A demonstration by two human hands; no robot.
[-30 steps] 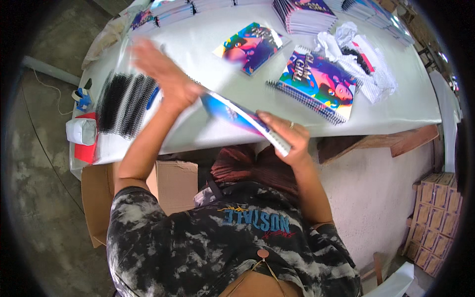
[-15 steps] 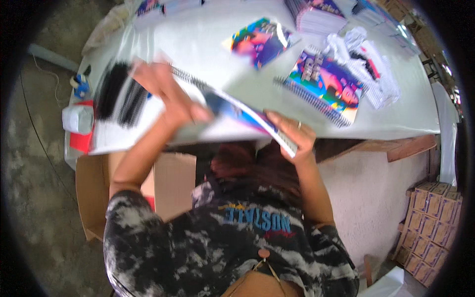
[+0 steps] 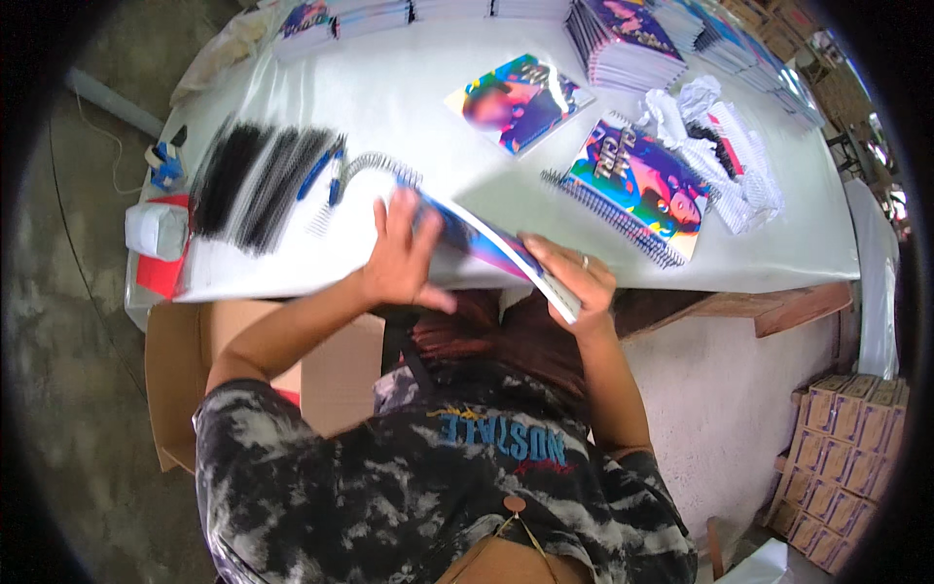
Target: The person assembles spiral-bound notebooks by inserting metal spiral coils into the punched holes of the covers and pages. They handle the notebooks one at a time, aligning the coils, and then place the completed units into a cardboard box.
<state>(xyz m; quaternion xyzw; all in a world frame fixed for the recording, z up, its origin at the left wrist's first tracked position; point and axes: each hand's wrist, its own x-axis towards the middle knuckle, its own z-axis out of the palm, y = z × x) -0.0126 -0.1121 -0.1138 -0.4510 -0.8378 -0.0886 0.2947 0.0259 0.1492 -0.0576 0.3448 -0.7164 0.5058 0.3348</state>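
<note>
Through the head camera I look down on a white-covered table [image 3: 379,102], the largest thing before me. Low to the right of the table I see stacked brown cartons [image 3: 842,462], and under its near left edge an open cardboard box [image 3: 341,380]. A thick book stack [image 3: 637,58] stands at the table's far right. On the table's right half lies a colourful spiral notebook [image 3: 637,190], with crumpled white paper [image 3: 757,200] just beside it; a glossy booklet [image 3: 530,102] lies nearer the table's far middle. A bundle of black coils [image 3: 248,185] covers its left part. The held booklet [image 3: 491,238], seen almost edge-on, slants over the middle of the table's near edge. My wearer's right hand [image 3: 576,280] pinches its near right end between thumb and fingers. The left hand [image 3: 401,253], slightly blurred, is spread open by its far left end; I cannot tell whether the fingertips touch it. A pale coil [image 3: 379,159] arches over the table at that end; whether it is threaded in, I cannot tell. Between that coil and the black ones lies a blue-handled tool [image 3: 313,178]. Smallest is a ring [image 3: 585,261] on the right hand, above the table's near edge
</note>
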